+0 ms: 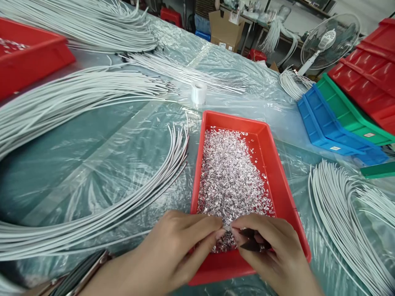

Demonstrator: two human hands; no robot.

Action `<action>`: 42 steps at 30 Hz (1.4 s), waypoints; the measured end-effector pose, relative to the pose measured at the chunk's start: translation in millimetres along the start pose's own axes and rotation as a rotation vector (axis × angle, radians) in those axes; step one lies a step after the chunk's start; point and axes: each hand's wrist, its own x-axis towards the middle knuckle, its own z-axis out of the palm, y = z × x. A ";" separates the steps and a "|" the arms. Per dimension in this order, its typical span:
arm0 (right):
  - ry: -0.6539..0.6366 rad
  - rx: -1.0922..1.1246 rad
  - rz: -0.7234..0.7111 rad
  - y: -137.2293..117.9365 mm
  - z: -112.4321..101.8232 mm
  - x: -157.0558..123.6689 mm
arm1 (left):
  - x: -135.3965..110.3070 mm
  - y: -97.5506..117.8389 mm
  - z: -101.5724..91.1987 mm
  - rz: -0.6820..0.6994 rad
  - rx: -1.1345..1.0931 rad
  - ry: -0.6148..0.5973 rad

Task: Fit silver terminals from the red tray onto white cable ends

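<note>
My left hand (pixel 182 242) is closed, its thumb and forefinger pinched at a tiny bit I cannot make out. Opposite it, the right thumb and forefinger of my right hand (pixel 271 238) pinch at the same spot, almost touching the left fingertips. Tucked in my right palm is a dark two-bladed hand tool (pixel 253 245), its points towards the left and its handles hidden. Both hands are over the near end of a red tray (pixel 284 185). A heap of small shiny metal pieces (pixel 231 176) covers much of its bottom.
Bundles of white cables lie left (pixel 123 205), further back (pixel 101 90) and right (pixel 342 213). A roll of clear tape (pixel 198 93) stands behind the tray. Stacked blue bins (pixel 327 127) and red bins (pixel 367 74) are at right, another red tray (pixel 31 61) at far left.
</note>
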 end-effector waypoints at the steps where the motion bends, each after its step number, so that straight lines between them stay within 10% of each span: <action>1: -0.017 -0.003 0.015 0.1 -0.4 0.2 | -0.4 -1.2 1.9 0.028 0.034 0.020; 17: -0.231 0.185 0.221 3.7 -7.1 -0.3 | 0.9 -8.2 -0.9 0.111 0.158 -0.170; 33: -0.453 0.833 0.611 9.0 -16.4 11.7 | -1.7 -4.9 -3.1 0.283 0.168 -0.106; 42: -0.434 0.818 0.596 4.2 -16.8 11.8 | -2.2 -3.3 -3.5 0.290 0.178 -0.104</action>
